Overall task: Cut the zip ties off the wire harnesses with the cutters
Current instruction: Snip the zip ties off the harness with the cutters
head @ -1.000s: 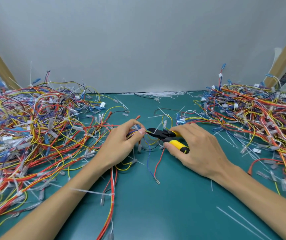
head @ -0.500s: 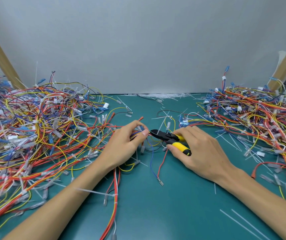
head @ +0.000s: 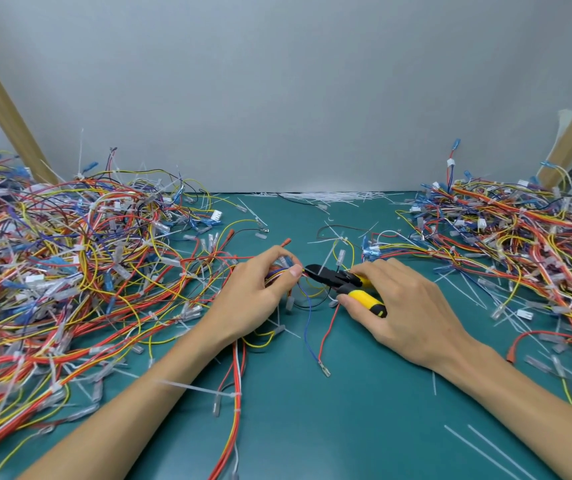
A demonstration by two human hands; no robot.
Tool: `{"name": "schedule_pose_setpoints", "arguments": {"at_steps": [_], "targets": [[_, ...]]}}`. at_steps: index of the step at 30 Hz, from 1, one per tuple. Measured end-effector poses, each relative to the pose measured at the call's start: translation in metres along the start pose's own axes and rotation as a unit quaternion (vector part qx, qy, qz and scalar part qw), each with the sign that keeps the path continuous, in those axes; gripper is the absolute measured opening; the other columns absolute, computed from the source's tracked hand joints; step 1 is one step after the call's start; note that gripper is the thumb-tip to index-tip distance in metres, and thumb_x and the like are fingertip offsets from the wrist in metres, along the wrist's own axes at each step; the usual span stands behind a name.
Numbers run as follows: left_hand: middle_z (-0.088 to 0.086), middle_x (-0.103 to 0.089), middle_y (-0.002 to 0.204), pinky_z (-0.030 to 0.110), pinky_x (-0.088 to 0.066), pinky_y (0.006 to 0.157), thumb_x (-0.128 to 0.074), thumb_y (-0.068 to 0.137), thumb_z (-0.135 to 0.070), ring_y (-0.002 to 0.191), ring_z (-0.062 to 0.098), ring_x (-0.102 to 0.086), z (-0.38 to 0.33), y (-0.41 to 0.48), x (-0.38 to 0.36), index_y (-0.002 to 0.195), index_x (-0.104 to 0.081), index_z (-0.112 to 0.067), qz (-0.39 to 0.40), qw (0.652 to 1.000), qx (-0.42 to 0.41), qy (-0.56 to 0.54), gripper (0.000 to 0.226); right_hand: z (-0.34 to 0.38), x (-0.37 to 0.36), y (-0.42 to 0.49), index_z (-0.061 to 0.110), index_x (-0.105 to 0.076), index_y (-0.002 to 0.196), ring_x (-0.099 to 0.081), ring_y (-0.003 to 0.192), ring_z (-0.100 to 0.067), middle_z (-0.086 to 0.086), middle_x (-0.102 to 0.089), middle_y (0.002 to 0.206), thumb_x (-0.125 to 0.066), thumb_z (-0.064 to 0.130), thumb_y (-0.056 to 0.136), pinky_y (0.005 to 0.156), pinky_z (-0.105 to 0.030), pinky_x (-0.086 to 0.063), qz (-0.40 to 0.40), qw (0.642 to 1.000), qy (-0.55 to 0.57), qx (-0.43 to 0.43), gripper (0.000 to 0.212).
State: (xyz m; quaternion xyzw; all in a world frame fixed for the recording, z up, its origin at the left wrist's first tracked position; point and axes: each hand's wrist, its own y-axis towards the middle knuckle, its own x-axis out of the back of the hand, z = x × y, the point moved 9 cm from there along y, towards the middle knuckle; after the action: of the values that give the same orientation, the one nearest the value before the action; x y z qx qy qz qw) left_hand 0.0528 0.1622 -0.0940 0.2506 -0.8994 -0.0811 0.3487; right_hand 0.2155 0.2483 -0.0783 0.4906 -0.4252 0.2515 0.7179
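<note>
My left hand (head: 255,292) pinches a small wire harness (head: 279,271) of red, blue and yellow wires at the table's middle. My right hand (head: 402,306) grips the yellow-handled cutters (head: 343,282), whose black jaws point left and reach the bundle right beside my left thumb. The zip tie at the jaws is hidden by my fingers. A blue wire and a red wire (head: 326,327) hang loose from the harness toward me.
A large heap of tangled harnesses (head: 70,271) fills the left of the green table (head: 346,427); another heap (head: 519,247) lies at the right. Cut white zip ties (head: 329,196) are strewn along the back wall and near the front right. Wooden posts lean at both sides.
Both hands and the cutters stay in nearly the same place; the cutter jaws have closed in slightly on the bundle at my left thumb.
</note>
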Motion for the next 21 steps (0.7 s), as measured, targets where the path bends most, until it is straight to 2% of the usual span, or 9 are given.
{"name": "schedule_pose_setpoints", "arguments": {"at_steps": [6,10,13,21], "targets": [[-0.018,-0.05,0.051,0.015,-0.03,0.051,-0.054,0.097,-0.035,0.049,0.004,-0.043,-0.0002,0.0007,-0.0004,0.092,-0.061,-0.029,-0.001,1.0,-0.002,-0.002,0.01,-0.0027,0.0,-0.0001,0.024,-0.063,0.115,-0.056,0.096,-0.012,0.012,-0.064,0.103,-0.05,0.058,0.089,0.08,-0.025,-0.044,0.002,1.0,0.016,-0.01,0.045],[-0.015,-0.049,0.052,0.017,-0.03,0.051,-0.055,0.096,-0.035,0.048,0.005,-0.04,0.0009,0.0012,-0.0006,0.091,-0.061,-0.029,-0.002,1.0,-0.004,-0.002,0.01,-0.0032,-0.0001,-0.001,0.023,-0.063,0.116,-0.057,0.098,-0.014,0.012,-0.065,0.104,-0.056,0.053,0.089,0.082,-0.031,-0.048,0.0,1.0,0.025,-0.01,0.041],[-0.016,-0.052,0.055,0.016,-0.03,0.051,-0.056,0.096,-0.034,0.049,0.003,-0.042,0.0013,0.0014,-0.0003,0.091,-0.061,-0.028,-0.004,1.0,-0.005,0.0,0.009,-0.0039,-0.0007,-0.0012,0.023,-0.063,0.116,-0.056,0.099,-0.013,0.011,-0.065,0.104,-0.056,0.053,0.089,0.083,-0.03,-0.046,0.001,1.0,0.027,-0.01,0.041],[-0.019,-0.053,0.054,0.016,-0.03,0.05,-0.054,0.097,-0.035,0.047,0.002,-0.041,0.0001,0.0008,-0.0001,0.092,-0.06,-0.029,-0.002,1.0,-0.006,0.003,0.009,-0.0021,-0.0015,0.0003,0.022,-0.061,0.105,-0.052,0.084,-0.015,0.011,-0.059,0.089,-0.043,0.06,0.089,0.073,-0.029,-0.042,0.009,1.0,0.003,-0.011,0.045]]}}
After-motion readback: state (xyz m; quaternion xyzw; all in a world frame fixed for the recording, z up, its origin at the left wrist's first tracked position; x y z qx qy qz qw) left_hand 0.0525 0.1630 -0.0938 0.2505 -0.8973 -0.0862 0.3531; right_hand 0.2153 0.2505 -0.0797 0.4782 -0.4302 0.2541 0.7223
